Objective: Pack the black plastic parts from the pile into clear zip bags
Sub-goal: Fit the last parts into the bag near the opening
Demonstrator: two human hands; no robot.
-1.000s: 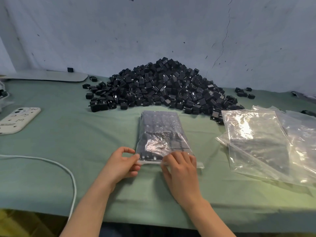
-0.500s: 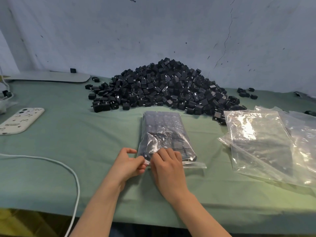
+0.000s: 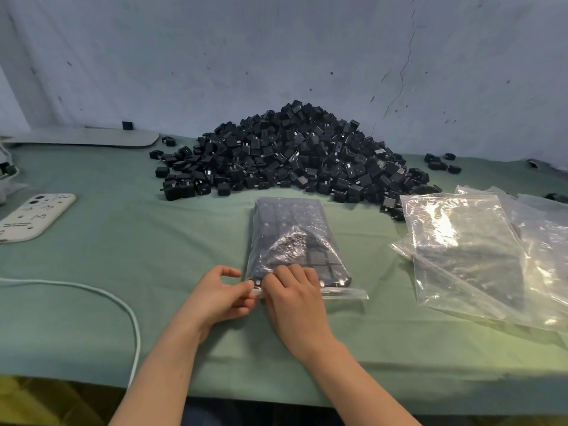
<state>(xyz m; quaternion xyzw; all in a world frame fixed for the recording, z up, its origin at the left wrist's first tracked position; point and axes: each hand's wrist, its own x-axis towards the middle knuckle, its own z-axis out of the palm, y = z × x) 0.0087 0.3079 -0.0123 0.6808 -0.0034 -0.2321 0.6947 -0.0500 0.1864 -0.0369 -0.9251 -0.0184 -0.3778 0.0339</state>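
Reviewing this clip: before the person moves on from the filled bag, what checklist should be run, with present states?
1. The filled bag lies flat on the table: ok.
2. The left hand and right hand both pinch its zip edge at the left corner: ok.
3. The zip edge is sealed along its full length: cannot tell.
4. Nothing sticks out of the mouth: ok on the visible stretch.
5. The empty bags lie ready on the right: ok.
6. The pile has parts left: ok.

The left hand [image 3: 215,298] and right hand [image 3: 295,305] are bare; both forearms [image 3: 159,373] are bare too, as far as they show.
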